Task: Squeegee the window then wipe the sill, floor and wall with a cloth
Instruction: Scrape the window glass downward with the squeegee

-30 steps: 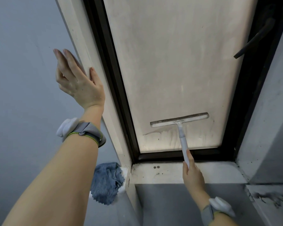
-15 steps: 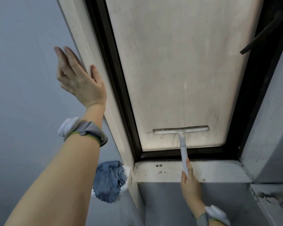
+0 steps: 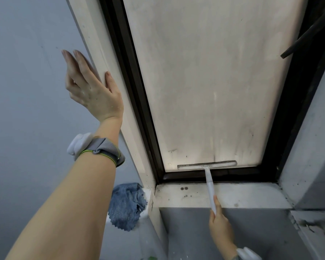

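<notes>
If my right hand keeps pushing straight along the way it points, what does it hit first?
Probably the sill: the right hand points up along the squeegee handle, whose blade is already at the glass's bottom edge. Depth is unclear.

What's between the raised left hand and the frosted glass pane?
In the head view, the pale window surround the left hand rests on, then the dark window frame, then frosted glass pane.

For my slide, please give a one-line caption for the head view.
Right hand draws the squeegee to the pane's bottom edge; left hand braces on the frame.
</notes>
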Available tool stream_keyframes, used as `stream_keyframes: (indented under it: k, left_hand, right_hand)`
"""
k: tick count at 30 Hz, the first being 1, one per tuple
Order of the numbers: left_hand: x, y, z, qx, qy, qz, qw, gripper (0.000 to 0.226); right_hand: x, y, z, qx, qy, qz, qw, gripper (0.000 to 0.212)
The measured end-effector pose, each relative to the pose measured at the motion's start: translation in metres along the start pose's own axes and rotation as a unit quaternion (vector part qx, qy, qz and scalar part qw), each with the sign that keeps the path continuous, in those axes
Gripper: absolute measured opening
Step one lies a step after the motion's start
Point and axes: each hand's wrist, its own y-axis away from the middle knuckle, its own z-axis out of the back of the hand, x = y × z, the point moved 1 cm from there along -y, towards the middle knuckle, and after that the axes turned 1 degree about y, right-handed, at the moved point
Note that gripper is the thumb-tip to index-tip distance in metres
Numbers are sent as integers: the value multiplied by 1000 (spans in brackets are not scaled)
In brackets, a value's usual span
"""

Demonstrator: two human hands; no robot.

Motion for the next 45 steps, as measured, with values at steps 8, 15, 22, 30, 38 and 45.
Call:
stream_keyframes:
  k: [8, 15, 22, 30, 38, 45]
  left_hand:
    - [-1, 0, 1, 3, -5, 0, 1000, 62]
    - [-2, 1, 4, 15, -16, 4, 1000, 63]
    - [-4, 1, 7, 36, -20, 14, 999, 64]
    - [-4, 1, 7, 41, -19, 24, 999, 64]
    - [-3, 2, 6, 32, -27, 22, 999, 64]
    - [-4, 2, 6, 32, -12, 18, 999, 63]
  right_hand:
    - [-11, 2, -3, 20, 7, -15, 1000, 54]
    - [-11, 4, 32, -31, -55, 30, 998, 55]
    - [8, -29, 96, -160, -85, 85, 980, 52]
    - [1, -53, 111, -151, -57, 85, 983, 50]
    - [-36, -39, 75, -75, -66, 28, 995, 52]
    - [-28, -31, 83, -111, -77, 41, 990, 50]
